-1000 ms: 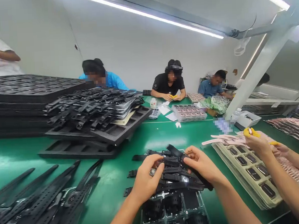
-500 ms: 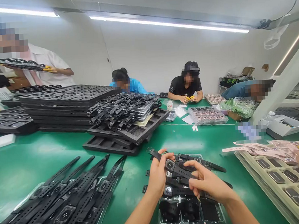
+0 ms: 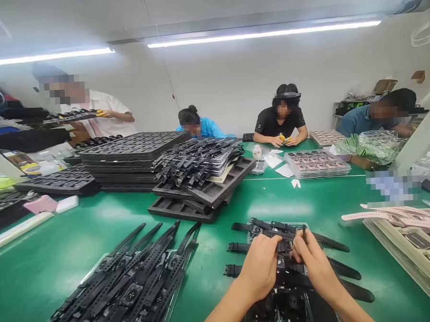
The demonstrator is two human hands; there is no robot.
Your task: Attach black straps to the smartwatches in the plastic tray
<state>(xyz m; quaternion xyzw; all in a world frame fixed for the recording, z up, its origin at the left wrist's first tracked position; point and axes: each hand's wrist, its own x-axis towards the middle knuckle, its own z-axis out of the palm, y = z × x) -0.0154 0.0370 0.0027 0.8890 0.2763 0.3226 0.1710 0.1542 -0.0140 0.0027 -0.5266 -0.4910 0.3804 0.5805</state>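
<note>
Over a clear plastic tray [image 3: 300, 224] of black smartwatches, my left hand [image 3: 261, 265] is closed round one smartwatch [image 3: 285, 245], which its fingers partly hide. My right hand [image 3: 314, 264] pinches that watch's black strap [image 3: 304, 231], whose end sticks up above the fingers. Below and around both hands, other black watches lie across the tray with their straps [image 3: 345, 269] reaching past its right side. Dark coiled straps [image 3: 290, 303] sit in the near compartments. To the left, another tray carries several black smartwatches [image 3: 131, 294] laid slantwise, backs up.
Black foam trays [image 3: 125, 173] are stacked behind on the green table [image 3: 110, 219], with more watches [image 3: 196, 157] heaped beside them. At the right edge stand trays [image 3: 396, 252] with watch faces and pink straps. Several co-workers sit or stand across the table.
My hands have come closer together; the watch has turned from showing its back to being largely covered. My right hand has gone from spread fingers to gripping the strap. The view has swung left.
</note>
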